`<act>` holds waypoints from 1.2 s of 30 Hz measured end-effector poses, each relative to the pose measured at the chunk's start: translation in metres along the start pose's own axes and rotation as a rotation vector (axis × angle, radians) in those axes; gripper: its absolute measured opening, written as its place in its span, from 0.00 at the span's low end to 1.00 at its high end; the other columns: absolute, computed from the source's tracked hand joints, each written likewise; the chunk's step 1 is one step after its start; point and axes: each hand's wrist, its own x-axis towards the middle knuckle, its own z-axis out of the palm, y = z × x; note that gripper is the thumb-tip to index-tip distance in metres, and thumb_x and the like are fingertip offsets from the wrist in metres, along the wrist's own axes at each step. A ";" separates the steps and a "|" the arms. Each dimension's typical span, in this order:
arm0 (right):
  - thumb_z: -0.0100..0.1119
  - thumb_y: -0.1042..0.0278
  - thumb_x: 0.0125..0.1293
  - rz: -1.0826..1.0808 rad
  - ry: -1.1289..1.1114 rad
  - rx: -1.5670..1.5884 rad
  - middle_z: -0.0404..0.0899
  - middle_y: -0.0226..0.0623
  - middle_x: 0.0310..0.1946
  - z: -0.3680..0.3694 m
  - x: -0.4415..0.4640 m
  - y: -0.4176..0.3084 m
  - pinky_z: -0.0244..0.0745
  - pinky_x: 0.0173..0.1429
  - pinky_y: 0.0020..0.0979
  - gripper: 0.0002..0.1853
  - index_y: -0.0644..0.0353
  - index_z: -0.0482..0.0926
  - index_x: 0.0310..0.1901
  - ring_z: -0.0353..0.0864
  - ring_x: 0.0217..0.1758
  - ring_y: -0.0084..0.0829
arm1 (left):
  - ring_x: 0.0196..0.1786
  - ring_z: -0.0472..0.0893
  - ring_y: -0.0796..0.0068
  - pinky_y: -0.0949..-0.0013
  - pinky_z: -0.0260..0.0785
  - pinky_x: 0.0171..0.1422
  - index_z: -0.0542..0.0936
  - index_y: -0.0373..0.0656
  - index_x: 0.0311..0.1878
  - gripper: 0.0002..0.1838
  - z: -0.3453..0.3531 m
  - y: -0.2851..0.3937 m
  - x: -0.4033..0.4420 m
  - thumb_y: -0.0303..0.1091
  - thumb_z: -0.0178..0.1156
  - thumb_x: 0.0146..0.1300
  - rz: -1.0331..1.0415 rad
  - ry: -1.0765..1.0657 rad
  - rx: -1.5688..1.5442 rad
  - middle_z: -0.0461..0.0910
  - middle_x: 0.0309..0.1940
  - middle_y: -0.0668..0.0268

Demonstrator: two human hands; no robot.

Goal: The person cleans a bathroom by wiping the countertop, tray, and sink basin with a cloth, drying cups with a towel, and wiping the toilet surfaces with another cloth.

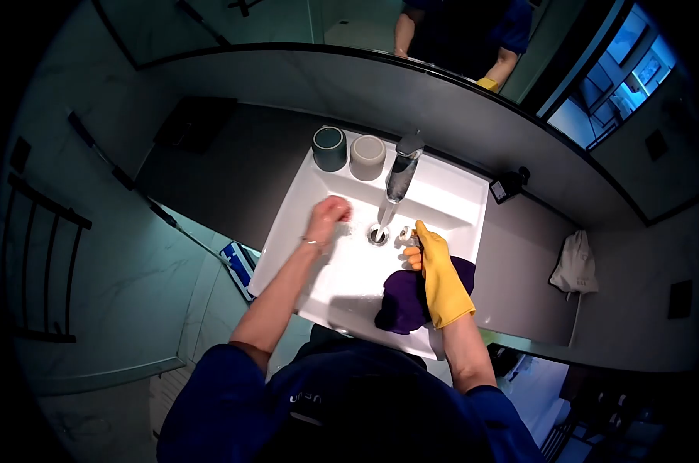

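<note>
My bare left hand (329, 214), slightly blurred, hovers over the left half of the white sink (284, 258). Its fingers are curled in, and nothing shows in them. A yellow rubber glove (443, 282) covers my right hand (425, 248), whose fingers are closed around a small shiny metal piece (406, 234) just right of the drain (378, 235). Water runs from the chrome faucet (402, 174) into the drain. Partly beneath the gloved wrist, a dark purple cloth (403, 301) lies in the basin's front right part and reaches its rim.
Behind the basin stand a dark green cup (329, 148) and a beige cup (367, 157), both bottom up. On the right of the grey counter (515, 278) is a small dark item (509, 185). A pale drawstring bag (575, 262) hangs at the right. A blue-headed mop (237, 262) leans left.
</note>
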 end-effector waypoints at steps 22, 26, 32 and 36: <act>0.46 0.57 0.71 0.036 -0.004 0.123 0.79 0.42 0.29 0.068 0.041 0.011 0.80 0.24 0.28 0.16 0.64 0.71 0.46 0.78 0.22 0.28 | 0.53 0.79 0.66 0.61 0.67 0.56 0.79 0.46 0.54 0.28 -0.324 -0.046 -0.247 0.55 0.62 0.56 -0.741 0.431 1.212 0.82 0.45 0.62; 0.57 0.71 0.63 -0.197 0.017 -0.208 0.76 0.35 0.27 0.066 0.012 0.011 0.77 0.26 0.24 0.09 0.64 0.73 0.43 0.77 0.23 0.26 | 0.48 0.81 0.66 0.67 0.71 0.53 0.80 0.40 0.49 0.19 -0.305 -0.005 -0.206 0.43 0.62 0.62 -0.170 0.489 0.913 0.82 0.44 0.57; 0.68 0.69 0.55 -0.766 0.225 -0.658 0.76 0.35 0.33 0.057 0.019 0.031 0.72 0.41 0.27 0.19 0.65 0.74 0.47 0.76 0.35 0.26 | 0.40 0.80 0.78 0.74 0.74 0.46 0.76 0.42 0.55 0.16 -0.173 0.075 -0.113 0.38 0.56 0.67 -0.244 0.327 0.213 0.80 0.42 0.67; 0.66 0.67 0.54 -0.801 0.237 -0.848 0.77 0.41 0.35 0.065 0.011 0.031 0.72 0.44 0.35 0.16 0.60 0.77 0.45 0.79 0.39 0.38 | 0.41 0.82 0.74 0.73 0.79 0.38 0.73 0.41 0.57 0.18 -0.093 0.064 -0.056 0.42 0.53 0.70 -0.309 0.143 0.053 0.79 0.46 0.63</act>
